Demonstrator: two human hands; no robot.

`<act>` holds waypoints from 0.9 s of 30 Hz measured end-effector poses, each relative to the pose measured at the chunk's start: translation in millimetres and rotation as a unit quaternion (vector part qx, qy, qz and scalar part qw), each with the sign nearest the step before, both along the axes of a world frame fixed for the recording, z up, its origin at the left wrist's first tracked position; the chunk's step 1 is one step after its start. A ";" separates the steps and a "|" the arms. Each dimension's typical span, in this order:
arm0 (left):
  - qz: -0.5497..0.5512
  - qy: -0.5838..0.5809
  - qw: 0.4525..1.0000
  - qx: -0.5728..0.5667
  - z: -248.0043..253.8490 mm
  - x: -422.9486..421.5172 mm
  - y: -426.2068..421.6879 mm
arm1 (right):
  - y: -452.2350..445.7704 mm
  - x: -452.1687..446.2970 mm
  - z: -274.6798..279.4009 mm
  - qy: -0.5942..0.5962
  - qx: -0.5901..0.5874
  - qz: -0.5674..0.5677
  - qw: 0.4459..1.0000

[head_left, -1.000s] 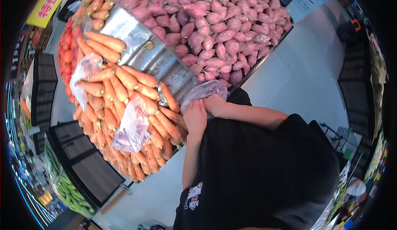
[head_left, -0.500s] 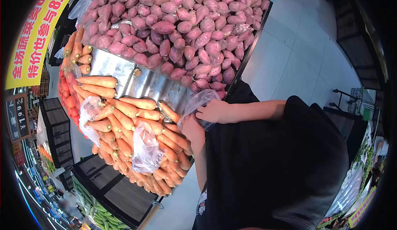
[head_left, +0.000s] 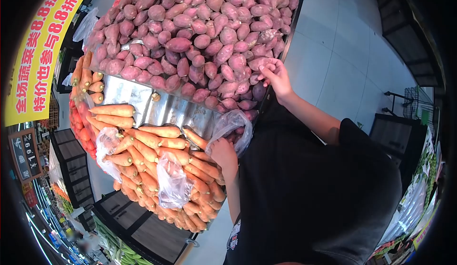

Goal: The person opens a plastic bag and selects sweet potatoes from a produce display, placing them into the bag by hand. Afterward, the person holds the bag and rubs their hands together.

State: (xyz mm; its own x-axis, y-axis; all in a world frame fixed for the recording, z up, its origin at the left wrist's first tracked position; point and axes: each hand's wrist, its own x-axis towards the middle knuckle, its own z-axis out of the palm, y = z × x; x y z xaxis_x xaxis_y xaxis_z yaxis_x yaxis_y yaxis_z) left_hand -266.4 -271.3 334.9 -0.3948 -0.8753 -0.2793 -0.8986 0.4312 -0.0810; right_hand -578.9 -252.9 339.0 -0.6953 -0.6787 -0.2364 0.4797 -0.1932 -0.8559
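Note:
My left hand is closed on the rim of a clear plastic bag at the near corner of the display. Inside the bag, reddish-purple shapes like sweet potatoes show through its mouth. My right hand is over the right edge of the heap of sweet potatoes, fingers bent and apart, with nothing visibly held. Left of the bag lies a pile of carrots, the closest ones beside my left hand. Another crumpled clear bag rests on the carrots.
A bare metal strip separates the carrots from the sweet potatoes. A third plastic bag lies at the carrots' left side, near red produce. A yellow sign stands at upper left. Dark crates are below, with grey floor at right.
My right hand has let go of the bag and moved up and right to the sweet potatoes. The bag's mouth now gapes, with my left hand still on it. The view has shifted slightly.

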 end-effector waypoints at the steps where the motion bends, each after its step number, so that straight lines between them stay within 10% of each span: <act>1: 0.002 -0.001 1.000 0.002 -0.1 -0.6 -0.1 | -3.6 -7.0 -8.1 -0.006 0.015 -0.005 1.000; 11: 0.015 -0.015 1.000 -0.004 -6.0 1.1 0.7 | -14.9 -15.0 -20.7 0.001 0.117 0.047 0.992; 17: 0.010 -0.018 1.000 -0.011 -7.6 1.5 0.5 | -25.0 -20.3 -67.0 0.432 0.216 -0.065 0.873; 27: 0.007 -0.043 0.999 -0.010 -18.3 1.1 -5.2 | -17.4 -24.4 -48.3 0.407 0.250 0.001 0.878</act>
